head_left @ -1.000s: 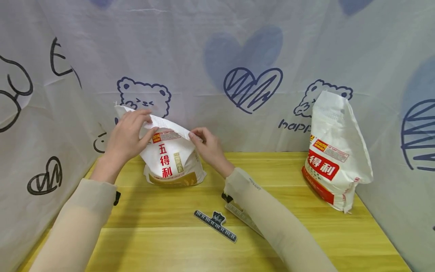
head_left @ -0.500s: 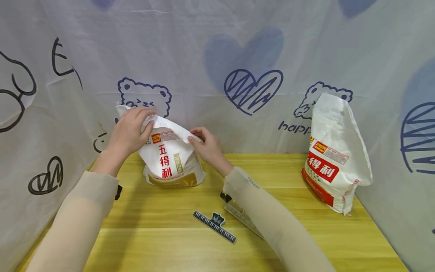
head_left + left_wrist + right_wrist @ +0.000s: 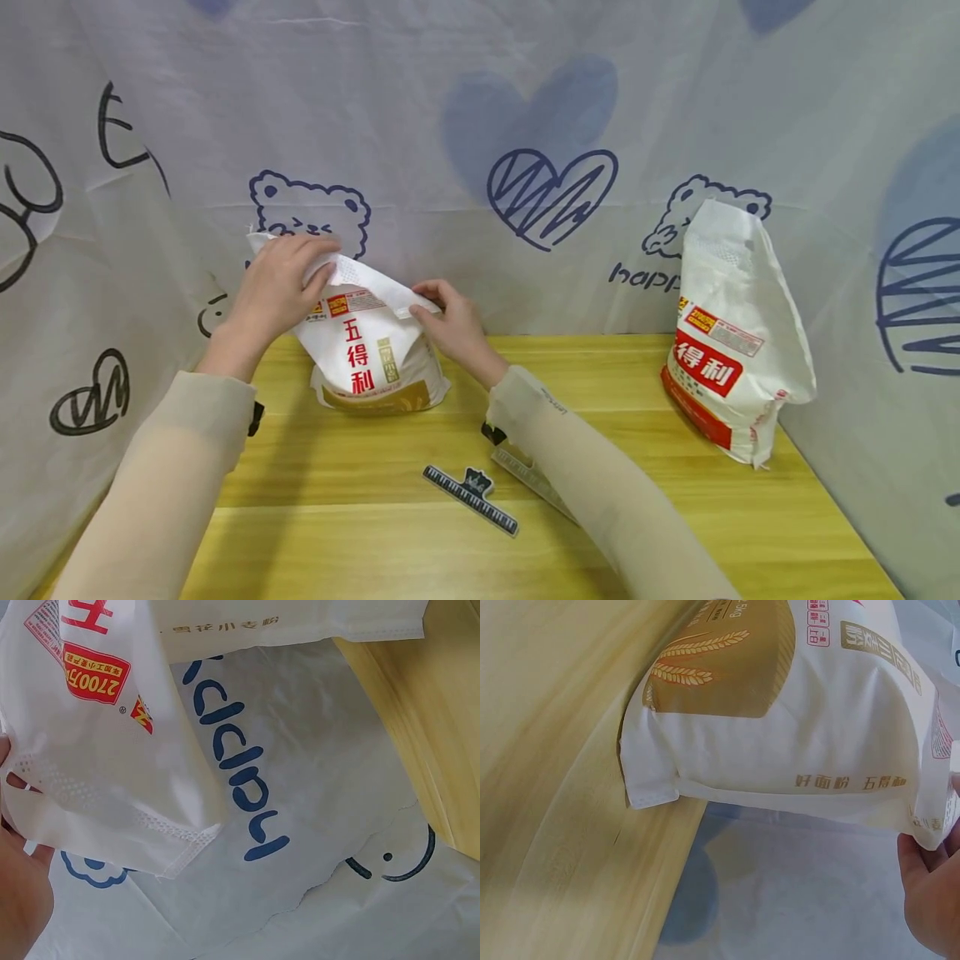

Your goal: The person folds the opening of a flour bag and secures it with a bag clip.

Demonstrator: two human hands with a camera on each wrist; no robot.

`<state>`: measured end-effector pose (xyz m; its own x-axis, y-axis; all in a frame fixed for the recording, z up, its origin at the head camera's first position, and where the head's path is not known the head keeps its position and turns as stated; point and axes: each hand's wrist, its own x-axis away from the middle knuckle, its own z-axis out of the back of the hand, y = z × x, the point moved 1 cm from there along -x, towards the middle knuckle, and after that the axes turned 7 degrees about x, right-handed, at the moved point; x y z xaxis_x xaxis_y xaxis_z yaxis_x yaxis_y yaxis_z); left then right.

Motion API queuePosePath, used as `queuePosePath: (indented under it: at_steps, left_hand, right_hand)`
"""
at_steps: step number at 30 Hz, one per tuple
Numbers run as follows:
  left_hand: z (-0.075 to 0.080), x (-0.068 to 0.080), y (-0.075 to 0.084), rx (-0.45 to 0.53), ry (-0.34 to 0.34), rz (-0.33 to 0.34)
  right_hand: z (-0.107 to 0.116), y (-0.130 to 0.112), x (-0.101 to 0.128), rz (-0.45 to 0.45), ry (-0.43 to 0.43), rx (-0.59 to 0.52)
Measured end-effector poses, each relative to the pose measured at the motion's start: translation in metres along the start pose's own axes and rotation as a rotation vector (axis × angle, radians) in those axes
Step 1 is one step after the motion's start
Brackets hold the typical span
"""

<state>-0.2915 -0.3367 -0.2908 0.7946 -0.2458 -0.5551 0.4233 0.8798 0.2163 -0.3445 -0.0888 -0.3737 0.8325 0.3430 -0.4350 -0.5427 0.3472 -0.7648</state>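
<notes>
A white flour bag (image 3: 375,350) with red lettering and a gold base stands at the back left of the table, its top edge folded over toward the front. My left hand (image 3: 281,279) grips the top edge near the bag's left end, fingers behind and thumb in front. At the fold's right end, my right hand (image 3: 453,321) pinches the corner between thumb and fingers. In the left wrist view the left hand (image 3: 26,892) shows at the frame's edge beside the bag's top (image 3: 150,817). The right wrist view has the right hand (image 3: 934,892) at the bag's upper corner (image 3: 930,832).
A black clip (image 3: 472,497) with a piano-key pattern lies on the wooden table (image 3: 337,533). Another long clip (image 3: 528,479) lies partly under the right sleeve. A second flour bag (image 3: 735,350), red at its base, stands at the right. Patterned cloth (image 3: 420,125) hangs behind.
The right end of the bag's top has been folded further down toward the front, both hands staying on the edge. The clips and the second bag stay in place; the view shifts slightly.
</notes>
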Motion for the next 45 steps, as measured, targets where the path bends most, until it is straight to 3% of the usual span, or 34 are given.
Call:
queuePosePath:
  at_steps: [16,31,45]
  left_hand:
    - [-0.009,-0.001,-0.001,0.083,0.149,0.042]
    - [-0.009,-0.003,0.004,0.090,0.151,0.106]
    - [-0.010,-0.003,0.008,0.059,0.189,0.069]
  right_hand:
    - [-0.001,-0.001,0.000,-0.007,0.025,0.011]
    - [-0.004,0.004,0.001,0.024,0.069,0.003]
    - [-0.005,0.006,0.004,0.058,0.110,0.036]
